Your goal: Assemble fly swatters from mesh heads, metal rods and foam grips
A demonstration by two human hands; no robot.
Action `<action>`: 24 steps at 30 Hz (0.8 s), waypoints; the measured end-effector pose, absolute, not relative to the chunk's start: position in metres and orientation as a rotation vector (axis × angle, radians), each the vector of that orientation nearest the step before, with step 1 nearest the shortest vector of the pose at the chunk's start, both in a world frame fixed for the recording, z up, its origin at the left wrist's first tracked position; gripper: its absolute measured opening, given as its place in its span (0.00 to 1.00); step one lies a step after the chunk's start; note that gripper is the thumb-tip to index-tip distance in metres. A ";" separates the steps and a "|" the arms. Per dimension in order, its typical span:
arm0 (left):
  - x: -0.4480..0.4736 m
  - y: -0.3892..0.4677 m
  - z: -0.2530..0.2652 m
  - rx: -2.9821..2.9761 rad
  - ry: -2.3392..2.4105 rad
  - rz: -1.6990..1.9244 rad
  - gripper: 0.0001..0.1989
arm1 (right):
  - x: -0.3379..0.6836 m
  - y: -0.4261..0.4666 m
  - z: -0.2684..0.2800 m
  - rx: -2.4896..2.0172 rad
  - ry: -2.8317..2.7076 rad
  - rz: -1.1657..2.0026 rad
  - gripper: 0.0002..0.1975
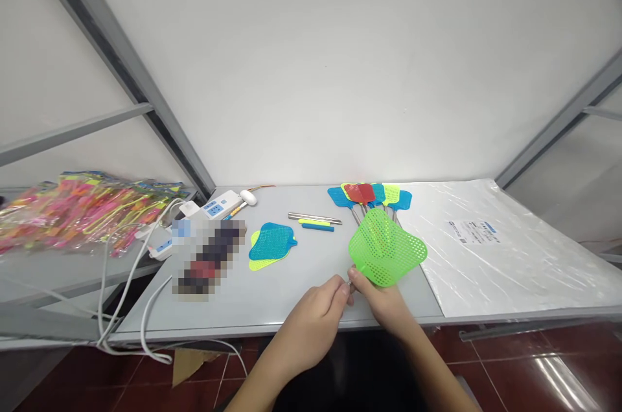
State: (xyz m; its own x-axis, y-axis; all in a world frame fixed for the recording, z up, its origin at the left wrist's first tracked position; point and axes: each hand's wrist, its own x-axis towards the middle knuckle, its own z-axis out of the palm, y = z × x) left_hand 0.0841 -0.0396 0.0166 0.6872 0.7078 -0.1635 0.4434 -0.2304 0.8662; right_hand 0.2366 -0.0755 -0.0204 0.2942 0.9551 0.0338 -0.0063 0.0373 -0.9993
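Observation:
A bright green, perforated fly swatter head (387,250) is held up over the front of the table. My right hand (386,308) pinches it at its narrow neck, the thumb on top. Close beside it, my left hand (311,321) is closed around a thin metal rod (350,284) that meets the neck. Most of the rod is hidden by my fingers. Left of my hands lie a blue swatter head (272,241) and a yellow-green swatter head (260,264) beneath it. Metal tubes (315,218) lie farther back, with a yellow grip (313,223) and a blue grip (318,227).
Several swatters with metal handles, one with a red head (360,193), lie at the back. A white plastic sheet (515,256) with a label covers the right side. At left are a power strip (218,205), cables (121,289) and bagged colourful items (92,211).

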 end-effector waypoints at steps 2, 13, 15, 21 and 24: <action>0.084 -0.046 0.017 1.965 0.945 0.399 0.17 | 0.234 -0.078 -0.019 -1.290 -1.046 0.968 0.15; 0.052 -0.082 0.024 2.181 0.973 0.326 0.17 | 0.239 -0.117 -0.021 -1.288 -0.904 0.762 0.17; 0.043 -0.087 0.026 2.171 0.986 0.297 0.18 | 0.256 -0.119 -0.019 -1.249 -0.784 0.700 0.18; 0.045 -0.093 0.032 2.234 0.983 0.333 0.16 | 0.256 -0.120 -0.013 -1.144 -0.780 0.848 0.19; 0.053 -0.093 0.031 2.299 0.981 0.335 0.15 | 0.232 -0.124 -0.019 -1.121 -0.895 0.965 0.19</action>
State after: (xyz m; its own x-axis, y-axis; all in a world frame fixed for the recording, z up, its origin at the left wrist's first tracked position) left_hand 0.0534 -0.0928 0.0314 0.6934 0.7205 -0.0066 0.5664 -0.5394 0.6231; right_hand 0.2323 -0.1237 -0.0186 0.3296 0.9396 0.0922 -0.1628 0.1528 -0.9748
